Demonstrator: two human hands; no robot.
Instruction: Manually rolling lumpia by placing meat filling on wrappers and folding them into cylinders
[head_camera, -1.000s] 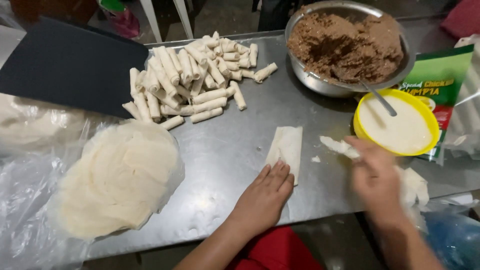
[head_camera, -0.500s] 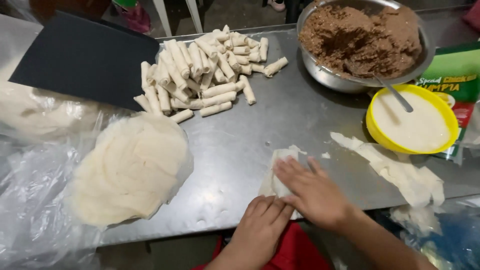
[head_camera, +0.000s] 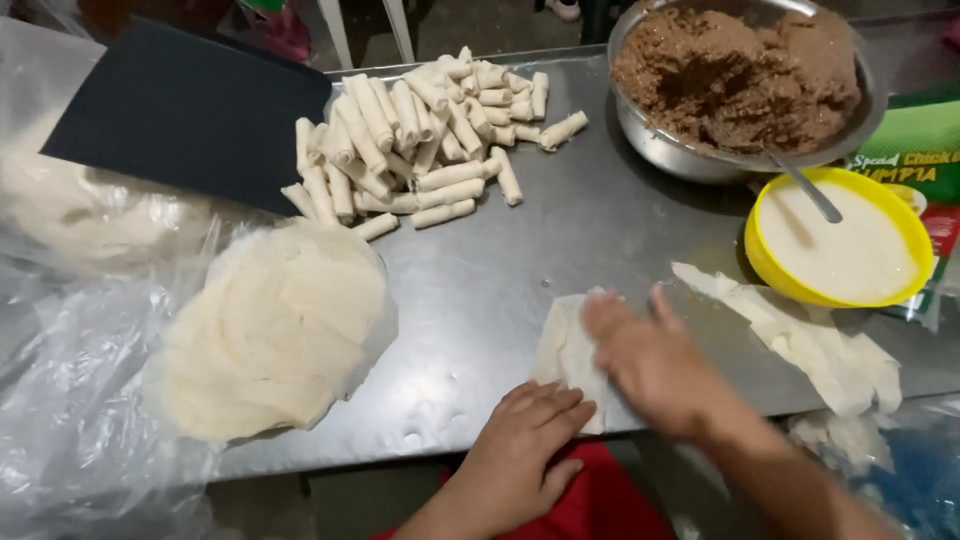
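A pale thin wrapper (head_camera: 560, 345) lies flat on the metal table (head_camera: 600, 230) near its front edge. My left hand (head_camera: 520, 445) rests with fingers spread on the wrapper's near corner. My right hand (head_camera: 655, 360), blurred, lies flat on the wrapper's right half and holds nothing. A stack of round wrappers (head_camera: 275, 330) sits on clear plastic to the left. A pile of several finished rolls (head_camera: 420, 140) lies at the back.
A steel bowl of brown filling (head_camera: 740, 80) stands at the back right. In front of it sits a yellow bowl of white paste (head_camera: 835, 250) with a spoon. Torn wrapper pieces (head_camera: 810, 335) lie right. A dark board (head_camera: 190, 110) lies at the back left.
My right hand came from the yellow bowl over to the wrapper and now presses on it. My left hand slid back to the wrapper's near corner.
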